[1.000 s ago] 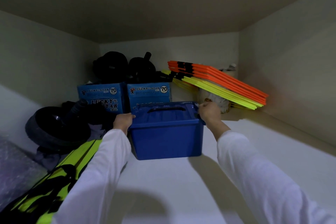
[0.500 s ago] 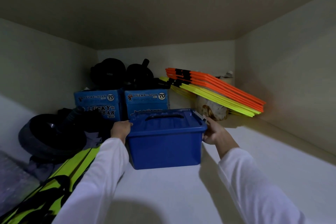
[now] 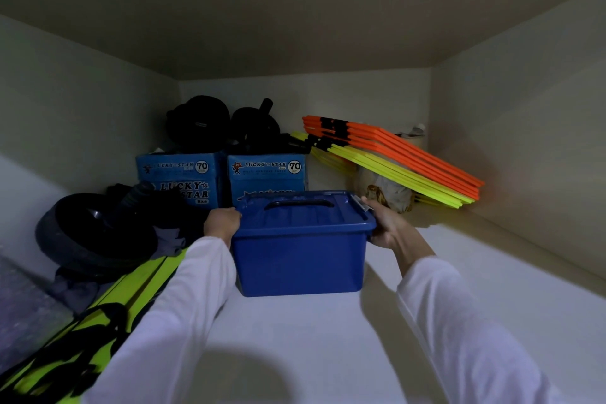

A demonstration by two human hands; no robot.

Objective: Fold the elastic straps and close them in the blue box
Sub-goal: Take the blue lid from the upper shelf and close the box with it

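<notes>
Both grips are wrapping the blue box right now: the left hand is curling over the lid's rim at the box's 9 o'clock end, and the right hand is clamping the rim at 3 o'clock, right by the grey latch. So the box is sitting squarely between the two hands, long axis running 9-to-3, and neither hand is really nearer than the other. It's pretty much a symmetric hold. The lid is on, handle on top, box resting on the white shelf around dead centre of the view. My guess is any pull is going straight toward 6 o'clock, and both hands need to move together or it'll skew. No elastic straps showing anywhere I can make out.

Around it: two Lucky Star cartons just behind at 12 o'clock, orange and yellow bars leaning at 2 o'clock, black round gear at 9 o'clock, and a neon-yellow bag at 7 o'clock.
</notes>
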